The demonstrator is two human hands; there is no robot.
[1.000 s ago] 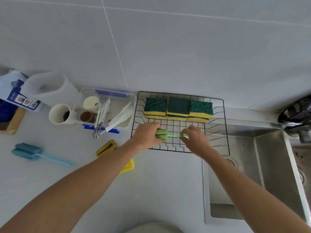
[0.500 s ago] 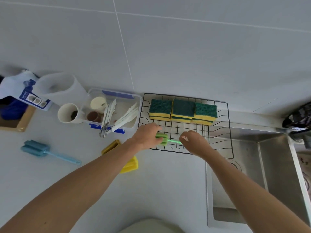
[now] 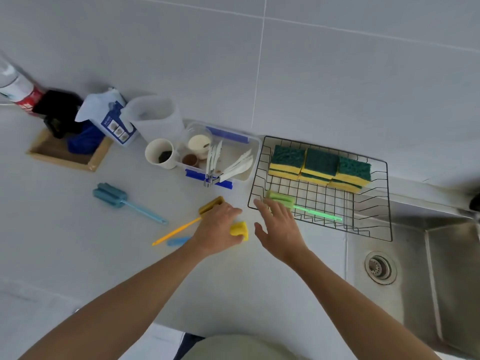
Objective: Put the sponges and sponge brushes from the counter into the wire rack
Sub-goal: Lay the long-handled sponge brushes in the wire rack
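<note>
Your pale grey counter [image 3: 104, 268] carries everything, with the steel sink [image 3: 441, 281] at 4 o'clock. The black wire rack [image 3: 388, 203] sits at 2 o'clock against the wall. Inside it, a row of green-topped yellow sponges [image 3: 320, 166] stands along the far side, and the green sponge brush with its thin green handle [image 3: 281, 198] lies flat along the near side. Left of the rack, at 12 o'clock, is a clear plastic tub [image 3: 249, 141] holding white utensils. At 10 o'clock lies the blue sponge brush [image 3: 111, 196], well apart from your hands. Your left hand [image 3: 218, 229] rests on the yellow sponge brush [image 3: 239, 229] on the counter, fingers curled over its head. Your right hand [image 3: 279, 227] hovers with fingers spread and holds nothing, its fingertips over the green brush head.
</note>
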